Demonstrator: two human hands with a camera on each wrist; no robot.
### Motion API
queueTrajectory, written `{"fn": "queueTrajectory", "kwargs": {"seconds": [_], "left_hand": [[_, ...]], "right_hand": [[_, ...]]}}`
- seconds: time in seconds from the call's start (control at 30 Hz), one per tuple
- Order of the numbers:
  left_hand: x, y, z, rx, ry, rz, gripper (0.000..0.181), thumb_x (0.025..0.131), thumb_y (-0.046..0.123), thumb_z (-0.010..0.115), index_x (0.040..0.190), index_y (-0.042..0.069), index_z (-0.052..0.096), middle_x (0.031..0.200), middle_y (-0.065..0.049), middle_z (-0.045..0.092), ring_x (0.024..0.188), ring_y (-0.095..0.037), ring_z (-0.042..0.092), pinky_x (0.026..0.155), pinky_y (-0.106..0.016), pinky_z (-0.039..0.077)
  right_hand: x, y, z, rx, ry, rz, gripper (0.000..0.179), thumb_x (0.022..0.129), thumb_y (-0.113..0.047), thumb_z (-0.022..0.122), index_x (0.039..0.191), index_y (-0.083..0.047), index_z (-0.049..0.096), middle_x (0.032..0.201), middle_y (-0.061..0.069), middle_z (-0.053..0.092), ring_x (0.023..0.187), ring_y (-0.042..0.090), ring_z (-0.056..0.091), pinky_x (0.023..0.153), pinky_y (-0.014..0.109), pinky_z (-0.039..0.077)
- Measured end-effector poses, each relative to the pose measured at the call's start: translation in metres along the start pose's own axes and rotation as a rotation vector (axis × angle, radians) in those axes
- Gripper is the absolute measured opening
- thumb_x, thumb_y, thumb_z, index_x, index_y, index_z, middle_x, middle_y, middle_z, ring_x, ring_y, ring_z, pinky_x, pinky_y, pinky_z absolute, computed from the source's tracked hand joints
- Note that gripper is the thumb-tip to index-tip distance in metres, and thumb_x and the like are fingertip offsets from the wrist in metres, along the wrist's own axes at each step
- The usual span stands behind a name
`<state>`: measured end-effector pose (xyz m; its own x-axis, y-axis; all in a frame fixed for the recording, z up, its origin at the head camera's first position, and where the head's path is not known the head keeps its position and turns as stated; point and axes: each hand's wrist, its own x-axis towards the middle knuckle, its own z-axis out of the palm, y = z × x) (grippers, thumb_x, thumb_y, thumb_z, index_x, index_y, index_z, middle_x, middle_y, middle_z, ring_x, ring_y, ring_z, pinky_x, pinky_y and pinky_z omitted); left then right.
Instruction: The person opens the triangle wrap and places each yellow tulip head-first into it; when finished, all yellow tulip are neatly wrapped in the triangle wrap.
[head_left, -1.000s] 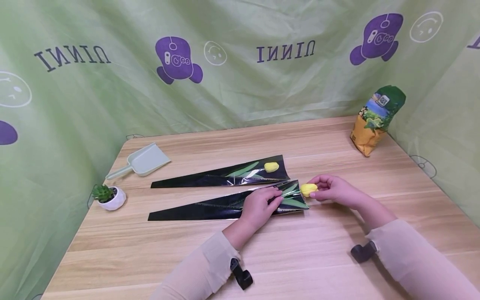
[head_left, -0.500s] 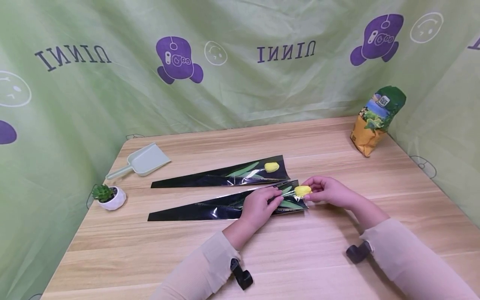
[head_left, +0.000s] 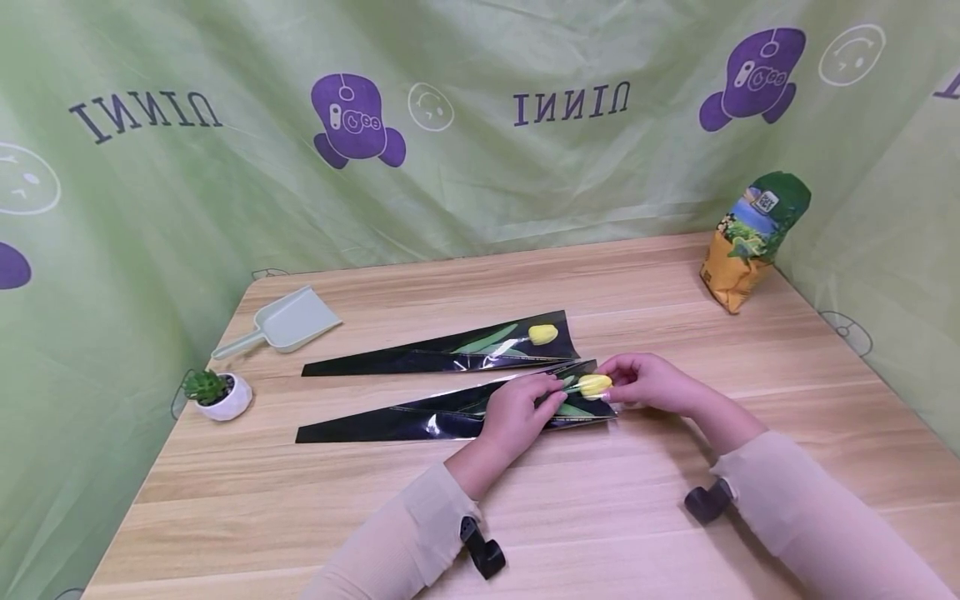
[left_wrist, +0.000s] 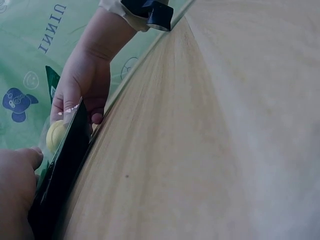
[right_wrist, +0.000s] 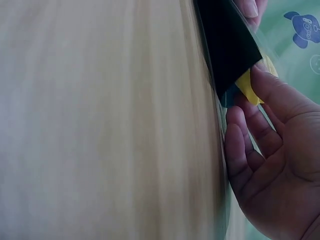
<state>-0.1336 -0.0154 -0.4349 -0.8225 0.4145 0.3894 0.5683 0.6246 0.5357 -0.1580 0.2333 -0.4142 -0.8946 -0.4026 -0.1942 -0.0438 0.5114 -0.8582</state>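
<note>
In the head view a black-and-clear flower sleeve lies across the table, its wide mouth facing right. A yellow tulip with green leaves is at that mouth, its bloom within the wide end. My left hand lies over the sleeve and holds it just left of the bloom, thumb and forefinger tips close together. At the mouth, my right hand pinches the bloom. The right wrist view shows its thumb beside the yellow petals, with the black sleeve edge partly hiding the bloom.
Behind lies a second black sleeve with a yellow tulip inside. A pale dustpan and a potted succulent are at the left. A colourful bag stands at the back right, near the green curtain.
My right hand has moved left with the tulip, and the bloom has slid from outside the sleeve's mouth to within it. My left hand has stayed in place.
</note>
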Motion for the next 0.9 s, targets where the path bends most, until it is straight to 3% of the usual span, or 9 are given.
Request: {"fn": "queueTrajectory", "kwargs": {"seconds": [0.27,0.5,0.9], "left_hand": [[0.000,0.000,0.000,-0.006,0.008,-0.005,0.023,0.093,0.026,0.066,0.111,0.015,0.076,0.115,-0.002,0.074,0.112,-0.014,0.068,0.097,-0.030,0.054],[0.001,0.002,-0.002,0.004,0.025,0.013,0.022,0.093,0.027,0.067,0.108,0.015,0.076,0.113,-0.002,0.074,0.110,-0.015,0.069,0.096,-0.030,0.054],[0.000,0.000,0.001,0.017,0.003,0.003,0.023,0.094,0.028,0.065,0.109,0.016,0.076,0.115,-0.001,0.074,0.111,-0.013,0.068,0.097,-0.029,0.054]], "right_hand": [[0.004,-0.006,0.007,-0.027,0.011,0.003,0.039,0.082,-0.013,0.077,0.115,0.004,0.065,0.091,0.004,0.068,0.076,0.009,0.058,0.063,0.021,0.053],[0.008,-0.008,0.014,-0.045,0.008,-0.051,0.036,0.081,-0.013,0.078,0.112,0.003,0.067,0.092,0.004,0.071,0.078,0.006,0.059,0.069,0.019,0.051],[0.004,-0.010,0.015,-0.069,0.005,-0.046,0.039,0.084,-0.016,0.077,0.115,0.003,0.065,0.099,0.010,0.072,0.081,0.008,0.060,0.070,0.020,0.052]]}}
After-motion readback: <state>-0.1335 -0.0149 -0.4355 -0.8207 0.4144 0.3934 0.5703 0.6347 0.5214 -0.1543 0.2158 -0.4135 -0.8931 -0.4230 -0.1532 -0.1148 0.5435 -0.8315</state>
